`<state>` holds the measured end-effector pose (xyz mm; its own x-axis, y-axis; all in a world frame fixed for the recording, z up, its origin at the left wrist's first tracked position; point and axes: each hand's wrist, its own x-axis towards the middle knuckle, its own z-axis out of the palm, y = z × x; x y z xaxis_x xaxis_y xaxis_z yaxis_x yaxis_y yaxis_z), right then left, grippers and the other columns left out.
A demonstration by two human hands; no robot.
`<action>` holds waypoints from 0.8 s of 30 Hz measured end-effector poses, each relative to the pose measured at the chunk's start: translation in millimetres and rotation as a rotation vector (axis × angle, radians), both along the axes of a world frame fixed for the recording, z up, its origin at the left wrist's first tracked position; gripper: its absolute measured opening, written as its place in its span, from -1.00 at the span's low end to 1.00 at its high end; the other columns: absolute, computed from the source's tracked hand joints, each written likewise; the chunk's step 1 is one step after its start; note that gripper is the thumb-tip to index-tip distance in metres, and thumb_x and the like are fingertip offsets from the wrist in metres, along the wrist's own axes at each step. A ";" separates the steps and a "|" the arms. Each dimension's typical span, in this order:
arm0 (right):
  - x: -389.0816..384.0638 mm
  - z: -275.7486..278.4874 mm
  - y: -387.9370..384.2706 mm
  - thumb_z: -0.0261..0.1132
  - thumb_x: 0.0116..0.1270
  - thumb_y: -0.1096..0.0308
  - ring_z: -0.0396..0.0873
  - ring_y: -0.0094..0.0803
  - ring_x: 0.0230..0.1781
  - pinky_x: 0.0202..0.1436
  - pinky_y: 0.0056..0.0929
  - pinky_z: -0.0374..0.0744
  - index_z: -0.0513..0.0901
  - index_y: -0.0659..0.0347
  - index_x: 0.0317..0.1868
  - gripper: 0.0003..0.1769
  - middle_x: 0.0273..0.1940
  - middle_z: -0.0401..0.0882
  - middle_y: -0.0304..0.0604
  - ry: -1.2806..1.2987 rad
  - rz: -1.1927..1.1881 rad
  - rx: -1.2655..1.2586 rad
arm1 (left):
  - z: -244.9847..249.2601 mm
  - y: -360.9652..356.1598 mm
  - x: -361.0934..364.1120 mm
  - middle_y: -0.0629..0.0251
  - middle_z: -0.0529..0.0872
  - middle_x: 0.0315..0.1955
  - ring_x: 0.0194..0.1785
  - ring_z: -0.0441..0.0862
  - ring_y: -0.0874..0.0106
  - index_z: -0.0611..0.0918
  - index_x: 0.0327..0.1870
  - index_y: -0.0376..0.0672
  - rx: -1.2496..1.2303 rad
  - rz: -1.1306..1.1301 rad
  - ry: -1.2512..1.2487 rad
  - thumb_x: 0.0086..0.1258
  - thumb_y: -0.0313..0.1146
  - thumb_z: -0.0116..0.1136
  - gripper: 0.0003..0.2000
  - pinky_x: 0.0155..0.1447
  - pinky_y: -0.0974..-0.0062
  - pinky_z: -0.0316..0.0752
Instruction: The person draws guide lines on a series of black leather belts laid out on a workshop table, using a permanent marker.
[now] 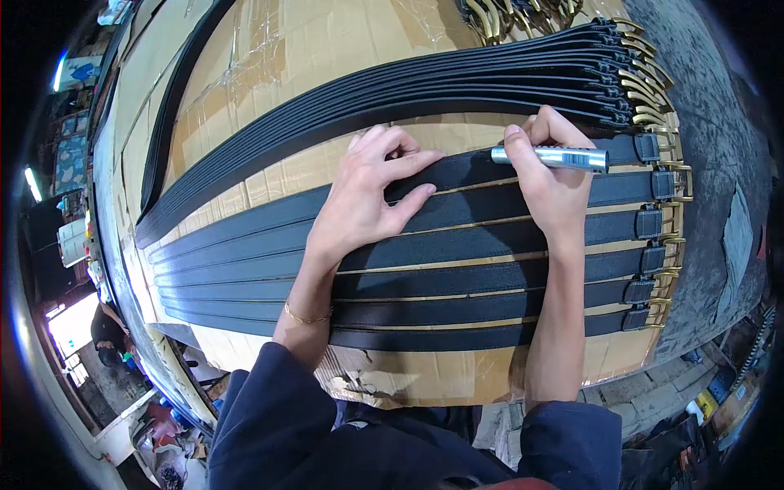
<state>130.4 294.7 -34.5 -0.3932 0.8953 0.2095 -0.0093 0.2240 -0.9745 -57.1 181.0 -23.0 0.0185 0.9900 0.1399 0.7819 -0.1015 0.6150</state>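
Several black belts (441,280) lie side by side on cardboard, their brass buckles (674,238) at the right. My left hand (371,189) rests on the upper belts, thumb and fingers apart, holding nothing. Between the fingers and thumb of my right hand (554,167) is a silver marker-like pen (576,158), pointing left over the topmost belt of the row. Its tip is close to that belt; contact cannot be made out. Above both hands curves a thick stack of black belts (392,91), on edge, with brass buckles at its right end.
Cardboard (306,49) covers the table (709,155). More buckles (523,18) sit at the top edge, and a single dark strap (166,122) curves at the upper left. Another person (108,331) is far off at the left.
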 end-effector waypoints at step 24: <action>-0.6 0.4 0.2 0.31 0.22 0.56 0.31 -0.71 -0.61 -0.56 -0.61 0.25 0.37 0.29 -0.59 -0.69 -0.65 0.40 -0.34 -0.041 -0.006 0.015 | -2.0 -2.5 -0.7 0.22 0.54 -0.27 -0.15 0.47 0.26 0.72 -0.02 -0.18 -0.016 0.000 0.022 0.13 -0.40 0.36 -0.66 -0.01 0.36 0.39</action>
<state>129.8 294.9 -34.2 -0.3964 0.8945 0.2070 0.0317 0.2387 -0.9706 -57.8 178.6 -25.1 0.0214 0.9921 0.1238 0.7955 -0.0919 0.5989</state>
